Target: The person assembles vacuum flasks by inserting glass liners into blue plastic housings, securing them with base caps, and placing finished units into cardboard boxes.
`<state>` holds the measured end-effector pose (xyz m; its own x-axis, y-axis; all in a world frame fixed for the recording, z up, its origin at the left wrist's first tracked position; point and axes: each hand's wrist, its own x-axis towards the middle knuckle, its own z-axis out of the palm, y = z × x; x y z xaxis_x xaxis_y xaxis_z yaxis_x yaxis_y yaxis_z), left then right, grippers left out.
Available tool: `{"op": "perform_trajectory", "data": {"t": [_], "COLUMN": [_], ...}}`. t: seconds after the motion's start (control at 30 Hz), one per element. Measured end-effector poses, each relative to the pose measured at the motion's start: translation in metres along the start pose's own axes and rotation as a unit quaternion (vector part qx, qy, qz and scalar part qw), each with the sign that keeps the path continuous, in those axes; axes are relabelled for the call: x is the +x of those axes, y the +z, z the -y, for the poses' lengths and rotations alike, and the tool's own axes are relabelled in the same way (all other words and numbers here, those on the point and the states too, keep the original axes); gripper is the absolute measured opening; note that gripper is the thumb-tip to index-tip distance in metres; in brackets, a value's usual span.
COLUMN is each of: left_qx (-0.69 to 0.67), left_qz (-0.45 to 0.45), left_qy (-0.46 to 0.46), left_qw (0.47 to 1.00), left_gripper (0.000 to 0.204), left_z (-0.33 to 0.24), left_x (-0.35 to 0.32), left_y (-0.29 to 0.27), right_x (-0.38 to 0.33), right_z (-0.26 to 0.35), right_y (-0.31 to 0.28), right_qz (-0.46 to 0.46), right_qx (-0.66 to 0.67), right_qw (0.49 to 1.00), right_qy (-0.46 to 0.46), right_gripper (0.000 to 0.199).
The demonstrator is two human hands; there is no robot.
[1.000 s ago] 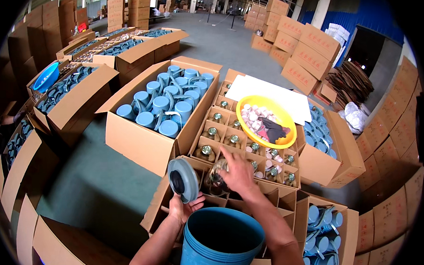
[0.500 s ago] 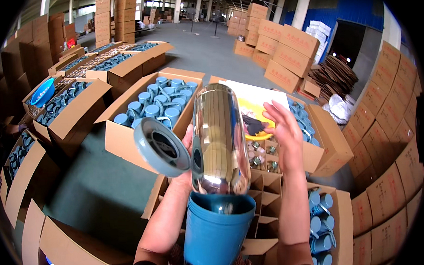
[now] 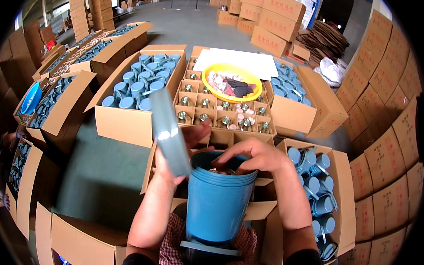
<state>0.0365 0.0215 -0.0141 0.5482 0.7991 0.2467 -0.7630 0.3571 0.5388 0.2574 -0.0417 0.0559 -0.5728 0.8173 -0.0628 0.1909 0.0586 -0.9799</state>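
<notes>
A blue flask shell (image 3: 220, 205) stands upright in front of my lap, over a disc-shaped base (image 3: 212, 251). Low inside its mouth, a bit of the shiny flask liner (image 3: 224, 171) shows; the rest is hidden by the shell. My right hand (image 3: 265, 157) arches over the rim, thumb and fingers apart, tips reaching into the mouth near the liner. Whether they touch it I cannot tell. Left of the shell, my left hand (image 3: 168, 160) grips a round grey-blue lid-like ring (image 3: 169, 134), turned edge-on and blurred.
Beyond my hands, a divided carton (image 3: 207, 125) holds glass liners, with a yellow basin (image 3: 234, 91) on top. Cartons of blue flask parts stand at the left (image 3: 124, 127) and right (image 3: 340, 193). Stacked boxes (image 3: 365, 178) line the right side. Another person's hand (image 3: 6, 202) shows far left.
The silver liner has dropped from above the shell down into it. My right hand has come from the side to the shell's mouth. The ring in my left hand has turned edge-on.
</notes>
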Motion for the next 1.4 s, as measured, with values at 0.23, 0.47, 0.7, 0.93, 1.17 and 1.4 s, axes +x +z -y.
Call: {"op": "perform_trajectory", "data": {"t": [0.23, 0.47, 0.7, 0.93, 1.17, 1.4], "left_qx": [0.178, 0.521, 0.471, 0.693, 0.736, 0.715], "left_qz": [-0.249, 0.133, 0.254, 0.266, 0.238, 0.237], "left_qy": [0.347, 0.310, 0.237, 0.172, 0.205, 0.209], "left_qw": [0.887, 0.784, 0.811, 0.648, 0.599, 0.623], "left_gripper": [0.026, 0.050, 0.040, 0.066, 0.049, 0.045], "left_z": [-0.031, -0.013, -0.019, -0.040, -0.027, -0.021], "left_x": [0.010, 0.003, 0.008, -0.009, -0.019, -0.017], "left_y": [0.007, 0.036, 0.039, 0.074, 0.070, 0.061], "right_x": [0.005, 0.008, 0.017, -0.006, -0.002, 0.006], "right_z": [-0.005, -0.061, -0.081, -0.049, -0.050, -0.070], "right_y": [0.006, 0.022, 0.044, 0.058, 0.061, 0.055], "right_qz": [-0.051, -0.333, -0.354, -0.473, -0.483, -0.435], "right_qx": [-0.006, 0.226, 0.217, -0.013, -0.112, 0.068], "right_qw": [0.998, 0.888, 0.825, 0.811, 0.806, 0.817], "right_qy": [-0.034, -0.224, -0.383, -0.345, -0.323, -0.372], "right_gripper": [0.026, 0.069, 0.050, 0.064, 0.054, 0.052]}}
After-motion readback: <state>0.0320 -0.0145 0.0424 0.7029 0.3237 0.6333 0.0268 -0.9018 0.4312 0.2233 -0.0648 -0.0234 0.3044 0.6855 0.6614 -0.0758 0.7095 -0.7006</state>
